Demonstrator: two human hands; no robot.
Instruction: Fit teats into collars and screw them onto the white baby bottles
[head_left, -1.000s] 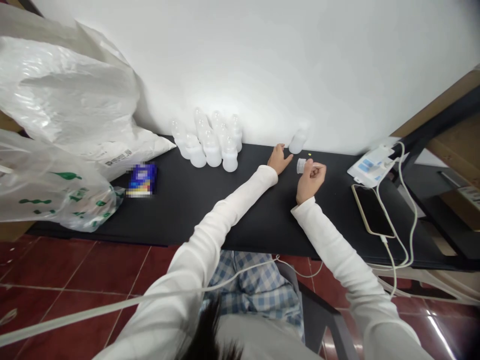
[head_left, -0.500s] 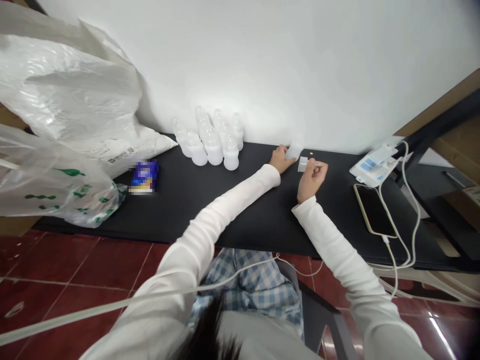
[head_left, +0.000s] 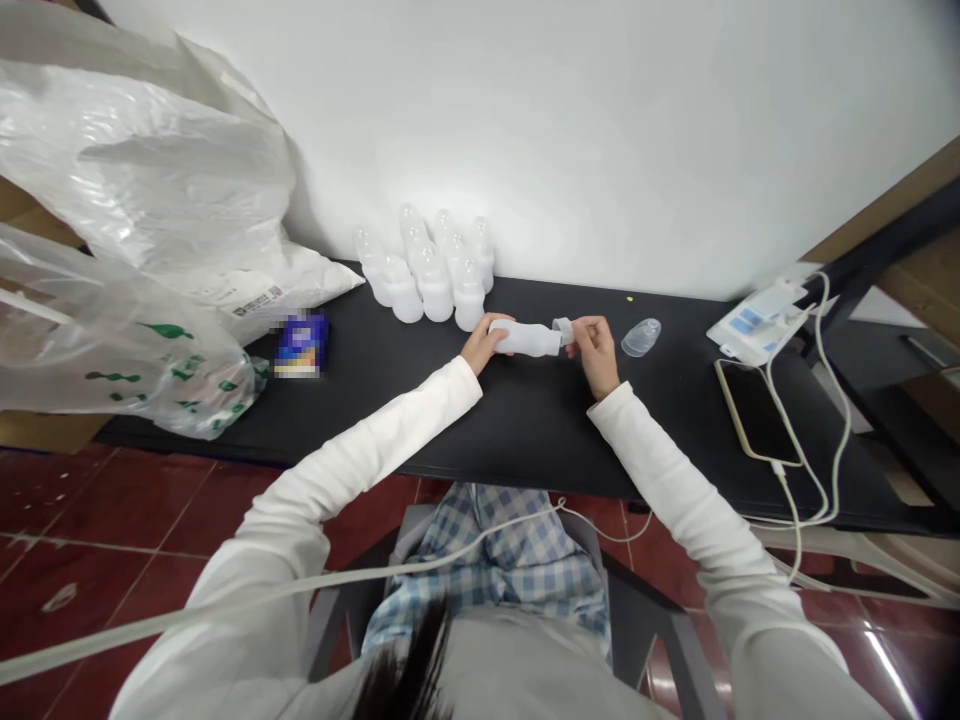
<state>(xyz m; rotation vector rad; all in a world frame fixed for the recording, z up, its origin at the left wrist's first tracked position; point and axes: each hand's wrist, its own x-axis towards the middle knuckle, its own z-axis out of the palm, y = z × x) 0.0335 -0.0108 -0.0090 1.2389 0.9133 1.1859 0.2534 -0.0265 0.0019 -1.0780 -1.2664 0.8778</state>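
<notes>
My left hand (head_left: 480,345) grips the base of a white plastic bottle (head_left: 526,338) held sideways above the black table (head_left: 375,400). At the bottle's open mouth, my right hand (head_left: 595,347) pinches a small clear ring piece (head_left: 562,327). A clear dome cap (head_left: 641,337) lies on the table just right of my right hand. Several capped white bottles (head_left: 431,270) stand in a cluster against the wall, left of my hands.
Large white plastic bags (head_left: 135,250) fill the table's left end, with a small blue packet (head_left: 300,343) beside them. On the right lie a phone (head_left: 756,422) on a white cable (head_left: 814,440) and a white-blue device (head_left: 757,322). Red tiled floor lies below.
My left hand took the bottle from by the wall and brought it toward me, turned sideways. My right hand moved to its mouth with the small piece. A clear cap now lies on the table.
</notes>
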